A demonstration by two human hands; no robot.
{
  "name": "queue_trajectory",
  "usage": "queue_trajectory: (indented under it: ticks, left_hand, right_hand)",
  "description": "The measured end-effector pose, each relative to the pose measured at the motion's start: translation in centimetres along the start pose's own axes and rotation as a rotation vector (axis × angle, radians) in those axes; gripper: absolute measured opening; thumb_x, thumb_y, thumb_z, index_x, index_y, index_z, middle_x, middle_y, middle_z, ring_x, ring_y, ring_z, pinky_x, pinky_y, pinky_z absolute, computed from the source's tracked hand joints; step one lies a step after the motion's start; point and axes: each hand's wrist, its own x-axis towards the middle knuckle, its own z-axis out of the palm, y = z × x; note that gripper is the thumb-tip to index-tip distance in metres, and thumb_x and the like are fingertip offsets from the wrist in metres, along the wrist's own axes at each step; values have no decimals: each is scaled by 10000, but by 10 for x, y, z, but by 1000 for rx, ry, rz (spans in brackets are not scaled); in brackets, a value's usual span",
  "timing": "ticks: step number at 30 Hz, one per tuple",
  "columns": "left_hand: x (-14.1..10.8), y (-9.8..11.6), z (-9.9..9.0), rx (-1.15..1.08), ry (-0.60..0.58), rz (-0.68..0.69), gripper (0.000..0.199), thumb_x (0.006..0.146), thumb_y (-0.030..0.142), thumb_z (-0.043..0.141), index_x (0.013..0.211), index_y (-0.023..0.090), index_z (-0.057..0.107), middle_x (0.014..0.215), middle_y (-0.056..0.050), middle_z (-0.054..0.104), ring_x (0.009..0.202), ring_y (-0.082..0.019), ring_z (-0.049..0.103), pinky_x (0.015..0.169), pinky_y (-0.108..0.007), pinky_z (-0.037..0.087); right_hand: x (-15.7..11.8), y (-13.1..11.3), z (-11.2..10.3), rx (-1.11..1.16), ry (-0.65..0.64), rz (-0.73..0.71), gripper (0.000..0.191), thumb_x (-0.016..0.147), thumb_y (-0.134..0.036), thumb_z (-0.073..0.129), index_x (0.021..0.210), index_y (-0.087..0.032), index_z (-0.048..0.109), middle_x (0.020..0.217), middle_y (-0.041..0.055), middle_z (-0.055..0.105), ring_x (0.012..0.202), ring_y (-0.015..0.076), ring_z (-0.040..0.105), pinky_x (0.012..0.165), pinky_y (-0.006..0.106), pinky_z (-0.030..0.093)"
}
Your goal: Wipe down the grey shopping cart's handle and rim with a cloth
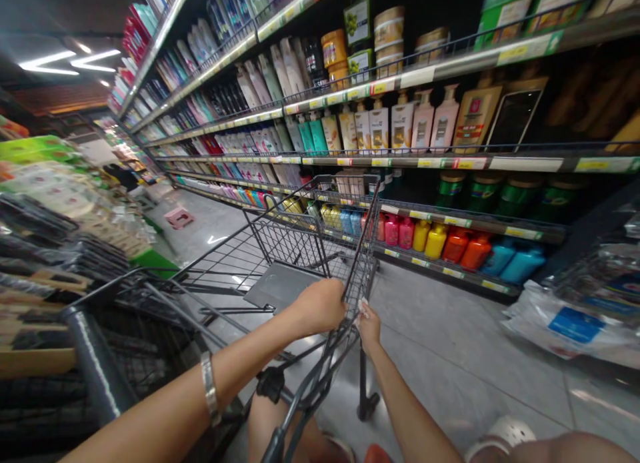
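Left forearm (155, 406) | left hand (324, 307), right hand (369, 327) curled at cart (280, 286), hold unclear | PANTENE bottles (379, 131)

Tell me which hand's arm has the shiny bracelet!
The left hand: a silvery bracelet circles its forearm. The right hand has no bracelet on its visible forearm.

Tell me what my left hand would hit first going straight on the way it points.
Your left hand would probably meet the cart's wire side first, right by the knuckles; depth is unclear, so they may be touching.
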Motion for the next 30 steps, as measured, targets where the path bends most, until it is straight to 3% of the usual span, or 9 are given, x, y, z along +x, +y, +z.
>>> queue_trajectory:
  ticks: [3, 9, 15, 21, 25, 30]
  left_hand:
    - [4, -3, 0, 13, 8, 11, 252, 794, 236, 451, 863, 127, 668, 885, -157, 707, 879, -255, 672, 709, -296, 485]
    - [5, -3, 1, 29, 26, 21, 260, 794, 247, 440, 851, 127, 663, 854, -154, 702, 839, -251, 669, 696, -302, 476]
    - [1, 0, -1, 45, 25, 9, 251, 788, 243, 436, 836, 133, 656, 861, -163, 703, 849, -276, 671, 679, -321, 473]
    - [0, -1, 1, 52, 32, 4, 254, 795, 246, 433, 847, 138, 657, 879, -163, 704, 891, -279, 669, 715, -324, 481]
    - [-2, 0, 3, 55, 36, -3, 265, 798, 244, 428, 866, 131, 659, 878, -171, 704, 897, -286, 670, 726, -335, 488]
    - [-5, 2, 4, 68, 39, 1, 275, 806, 253, 429, 877, 123, 660, 884, -185, 702, 916, -290, 668, 749, -340, 495]
  right_hand:
    - [-13, -7, 5, 29, 17, 27, 406, 681, -368, 603, 979, -128, 736, 970, 125, 732, 918, 249, 669, 782, 346, 523]
    - [-53, -52, 2, 32, -2, -21, 442, 726, -320, 527, 1078, -117, 703, 1184, 151, 661, 1136, 269, 591, 1008, 428, 417]
    - [-101, -111, 2, 27, 28, -132, 357, 803, -321, 511, 1033, -133, 709, 1151, 155, 673, 1116, 263, 602, 991, 424, 438]
    - [-163, -158, -4, 81, -34, -115, 386, 883, -356, 491, 1212, -189, 604, 1263, 105, 616, 1198, 233, 549, 960, 364, 462]
    - [-189, -153, -4, 57, 36, -181, 402, 915, -385, 454, 1257, -202, 558, 1310, 108, 575, 1249, 249, 497, 972, 386, 441]
    - [-184, -110, -2, 26, 50, -280, 387, 945, -349, 387, 1261, -194, 547, 1321, 122, 551, 1269, 250, 469, 995, 418, 419]
